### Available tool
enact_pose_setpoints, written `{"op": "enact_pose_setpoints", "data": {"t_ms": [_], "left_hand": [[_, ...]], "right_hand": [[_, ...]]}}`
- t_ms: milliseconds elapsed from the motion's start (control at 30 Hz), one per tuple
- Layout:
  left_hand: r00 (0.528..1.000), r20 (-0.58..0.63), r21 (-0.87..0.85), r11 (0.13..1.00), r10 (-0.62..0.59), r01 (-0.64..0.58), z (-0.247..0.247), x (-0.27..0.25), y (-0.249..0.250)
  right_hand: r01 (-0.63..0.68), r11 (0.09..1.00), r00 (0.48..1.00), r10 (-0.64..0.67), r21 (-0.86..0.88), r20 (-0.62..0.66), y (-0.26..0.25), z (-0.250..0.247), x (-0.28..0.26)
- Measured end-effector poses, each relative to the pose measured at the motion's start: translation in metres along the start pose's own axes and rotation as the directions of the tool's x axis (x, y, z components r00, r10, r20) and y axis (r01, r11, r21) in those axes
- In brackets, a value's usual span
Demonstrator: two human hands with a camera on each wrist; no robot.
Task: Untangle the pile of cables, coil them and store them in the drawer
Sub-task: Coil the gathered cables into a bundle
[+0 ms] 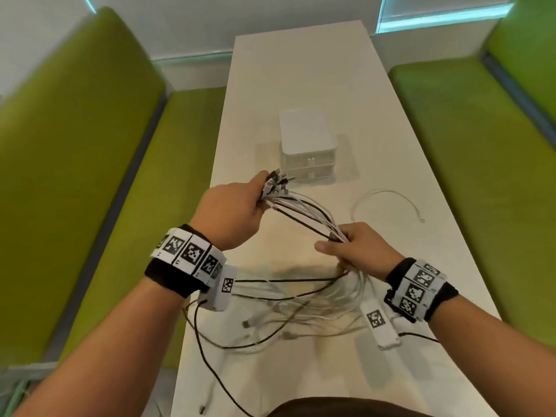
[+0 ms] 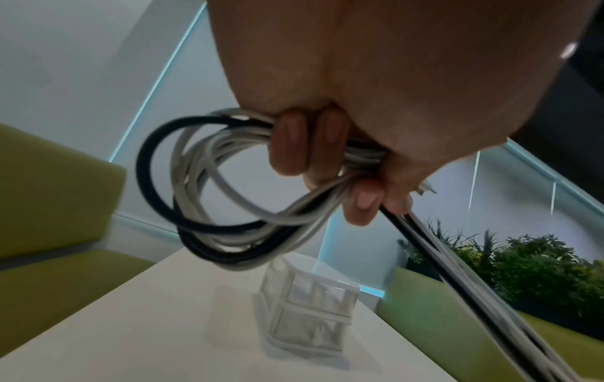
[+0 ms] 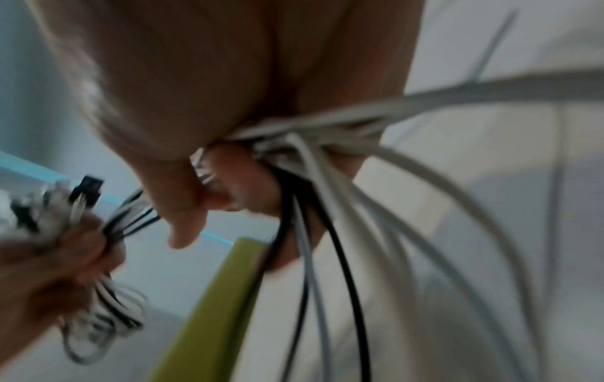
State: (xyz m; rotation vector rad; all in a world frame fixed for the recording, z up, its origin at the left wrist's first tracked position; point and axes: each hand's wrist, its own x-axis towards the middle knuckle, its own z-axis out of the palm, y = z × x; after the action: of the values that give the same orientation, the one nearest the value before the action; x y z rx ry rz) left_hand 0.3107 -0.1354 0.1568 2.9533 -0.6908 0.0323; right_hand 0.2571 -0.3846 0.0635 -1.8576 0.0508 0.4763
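Gripping a bunch of white and black cables above the white table, the left hand has its fingers curled tight round a few coiled loops, with the plug ends sticking out past its knuckles. From that fist the same strands run taut down to the right hand, which closes round them lower along their length, thumb stretched toward the left hand. Below the right hand the cables fan out and drop onto the table, where the loose tangle lies under and between both wrists, nearer the body than either hand. One thin white cable lies apart on the table, just beyond the right hand. The small white drawer box stands just beyond the left hand's plug ends, both of its drawers closed.

The right wrist view is badly blurred, so how many strands that hand holds cannot be counted, and the plug types cannot be made out. The left wrist view shows the coil clearly, but the palm hides where the loops cross. Some black strands run off the near table edge and are cut off at the bottom of the head view. Green benches flank the table on both sides.
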Motion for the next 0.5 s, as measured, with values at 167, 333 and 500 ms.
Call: {"op": "enact_pose_setpoints", "data": {"t_ms": [167, 333, 500], "left_hand": [[0.997, -0.047, -0.108, 0.992, -0.068, 0.062, -0.003, -0.007, -0.016], [0.986, 0.078, -0.171, 0.972, -0.15, 0.161, 0.016, -0.011, -0.027], [0.919, 0.262, -0.238, 0.904, -0.294, 0.356, 0.053, -0.019, -0.034]], "right_hand": [[-0.017, 0.916, 0.95, -0.11, -0.4, -0.293, 0.008, -0.034, 0.011], [-0.003, 0.998, 0.986, -0.007, -0.06, -0.166, -0.008, -0.056, -0.003], [0.048, 0.771, 0.998, -0.059, 0.635, -0.004, -0.007, -0.055, -0.004]]}}
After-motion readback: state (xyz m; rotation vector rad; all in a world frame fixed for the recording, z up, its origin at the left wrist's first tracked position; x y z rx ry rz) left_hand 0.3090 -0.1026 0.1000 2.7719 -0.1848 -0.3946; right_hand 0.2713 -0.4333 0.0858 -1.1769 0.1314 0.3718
